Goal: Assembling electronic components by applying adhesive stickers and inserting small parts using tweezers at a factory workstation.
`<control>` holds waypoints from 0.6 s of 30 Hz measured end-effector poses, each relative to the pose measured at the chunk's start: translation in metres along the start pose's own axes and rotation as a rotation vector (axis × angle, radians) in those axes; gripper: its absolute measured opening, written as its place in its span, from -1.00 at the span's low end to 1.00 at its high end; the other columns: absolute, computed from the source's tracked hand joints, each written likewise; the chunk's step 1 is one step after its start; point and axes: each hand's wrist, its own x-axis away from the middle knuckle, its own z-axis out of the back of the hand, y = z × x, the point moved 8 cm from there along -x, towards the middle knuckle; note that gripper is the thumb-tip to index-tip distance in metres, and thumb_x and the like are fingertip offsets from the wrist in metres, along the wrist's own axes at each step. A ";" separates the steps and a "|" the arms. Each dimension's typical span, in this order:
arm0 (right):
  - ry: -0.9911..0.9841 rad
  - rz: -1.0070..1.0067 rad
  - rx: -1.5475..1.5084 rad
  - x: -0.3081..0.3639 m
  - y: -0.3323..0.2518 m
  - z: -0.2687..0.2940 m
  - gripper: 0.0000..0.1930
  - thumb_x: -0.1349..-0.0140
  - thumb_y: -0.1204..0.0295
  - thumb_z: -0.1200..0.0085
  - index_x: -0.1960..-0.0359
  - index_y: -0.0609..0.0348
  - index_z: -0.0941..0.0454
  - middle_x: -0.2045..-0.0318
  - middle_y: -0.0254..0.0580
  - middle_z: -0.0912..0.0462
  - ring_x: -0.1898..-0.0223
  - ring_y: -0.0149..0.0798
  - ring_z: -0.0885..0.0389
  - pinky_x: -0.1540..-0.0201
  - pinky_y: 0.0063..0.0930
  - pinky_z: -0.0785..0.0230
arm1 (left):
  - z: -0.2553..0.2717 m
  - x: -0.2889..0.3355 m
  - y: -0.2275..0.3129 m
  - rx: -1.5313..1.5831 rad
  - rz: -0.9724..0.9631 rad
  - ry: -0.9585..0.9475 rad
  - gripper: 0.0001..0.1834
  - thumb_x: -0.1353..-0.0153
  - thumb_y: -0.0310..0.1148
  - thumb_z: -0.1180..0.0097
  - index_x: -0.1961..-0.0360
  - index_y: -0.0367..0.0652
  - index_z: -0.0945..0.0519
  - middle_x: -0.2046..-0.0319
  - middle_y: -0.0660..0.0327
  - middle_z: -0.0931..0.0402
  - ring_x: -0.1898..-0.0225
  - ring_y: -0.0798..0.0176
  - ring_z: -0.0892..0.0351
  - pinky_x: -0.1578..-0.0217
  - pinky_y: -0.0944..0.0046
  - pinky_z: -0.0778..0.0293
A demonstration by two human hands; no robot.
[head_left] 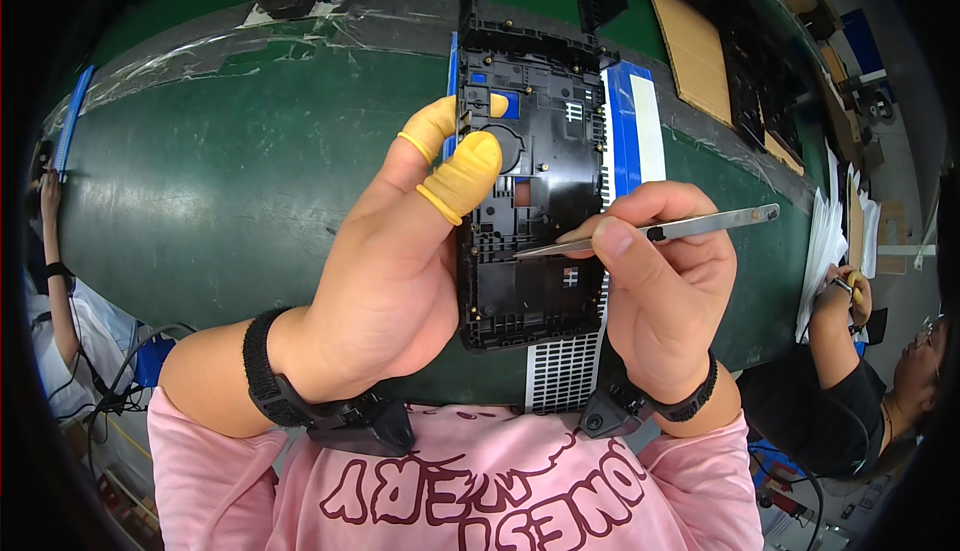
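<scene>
My left hand (400, 241), with yellow finger cots on its thumb and a finger, grips a black plastic housing (560, 201) by its left edge. The housing has ribs, brass-coloured posts and cut-out openings, and part of it rises at the far end. Between thumb and fingers, my right hand (665, 281) pinches metal tweezers (715, 221). Their tips point left and meet the lower middle of the housing's inside. Whether the tips hold anything is too small to tell. Beneath the housing lies a sheet with rows of black labels (562, 376).
A blue and white strip (632, 131) lies on the green table (220, 201) behind the housing. Cardboard (688, 51) and black parts (760, 101) are at the far right. One co-worker (840, 391) sits at right beside white sheets (820, 241); another person's arm (58, 281) shows at left.
</scene>
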 end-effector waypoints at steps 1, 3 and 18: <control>0.001 -0.001 0.000 0.000 0.000 0.000 -0.83 -0.01 0.73 0.01 0.32 0.37 -0.36 0.44 -0.15 -0.50 0.39 -0.40 -0.52 0.30 -0.62 -0.40 | -0.001 0.000 0.001 0.010 -0.007 -0.004 -0.60 -0.21 -0.22 0.15 -0.06 -0.07 -0.23 0.14 0.28 -0.35 0.17 0.38 -0.33 0.13 0.32 -0.35; 0.014 -0.007 -0.003 -0.001 0.001 0.001 -0.83 -0.01 0.74 0.01 0.32 0.37 -0.37 0.44 -0.16 -0.50 0.40 -0.41 -0.52 0.31 -0.64 -0.39 | -0.001 0.000 0.001 0.020 -0.012 -0.008 -0.60 -0.21 -0.23 0.15 -0.06 -0.07 -0.23 0.15 0.28 -0.35 0.17 0.38 -0.33 0.13 0.33 -0.34; 0.066 -0.081 -0.043 -0.018 -0.001 0.017 -0.89 -0.01 0.64 -0.01 0.38 0.34 -0.42 0.53 -0.16 -0.52 0.63 -0.57 -0.36 0.60 -0.78 -0.18 | 0.005 0.001 0.009 -0.239 -0.102 0.021 -0.18 0.27 -0.70 -0.02 -0.15 -0.16 -0.08 0.08 0.21 -0.31 0.04 0.29 -0.32 0.02 0.34 -0.26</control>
